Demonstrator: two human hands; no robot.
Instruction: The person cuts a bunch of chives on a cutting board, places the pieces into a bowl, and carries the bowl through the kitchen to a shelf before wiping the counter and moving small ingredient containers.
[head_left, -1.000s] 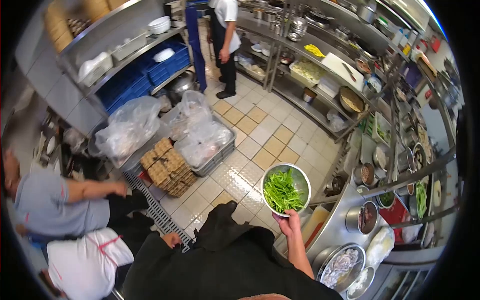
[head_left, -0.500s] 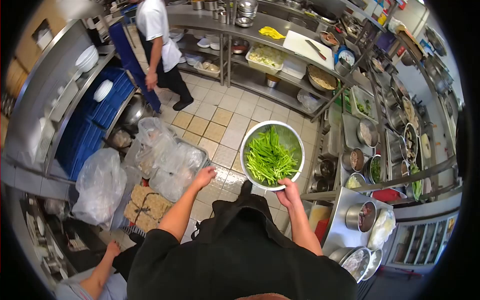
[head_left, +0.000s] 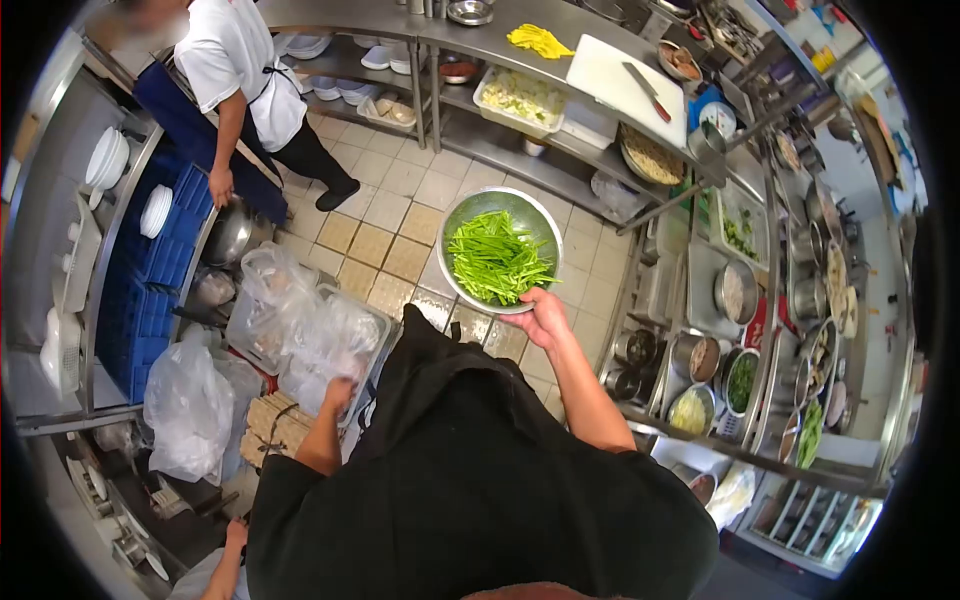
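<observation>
A round metal bowl [head_left: 548, 235] full of cut green stalks [head_left: 497, 257] is held up in front of me over the tiled floor. My right hand [head_left: 542, 318] grips its near rim, with the thumb on the inside edge. My left hand [head_left: 340, 392] hangs low on the left, beside a crate of clear plastic bags [head_left: 325, 340]; it is smeared, and its fingers cannot be made out. Just left of that hand lies a tied tan bundle [head_left: 275, 428].
A person in a white top [head_left: 245, 60] stands at the upper left; another person's arm [head_left: 228, 565] shows at the lower left. A steel counter [head_left: 490, 38] holds a white board [head_left: 610, 85] with a knife [head_left: 647, 92]. Shelves with pots [head_left: 696, 357] line the right.
My body has turned and moved forward. The bowl, still in my right hand, sits further left and higher in view. My left hand has dropped lower and left. The white-topped person appears nearer.
</observation>
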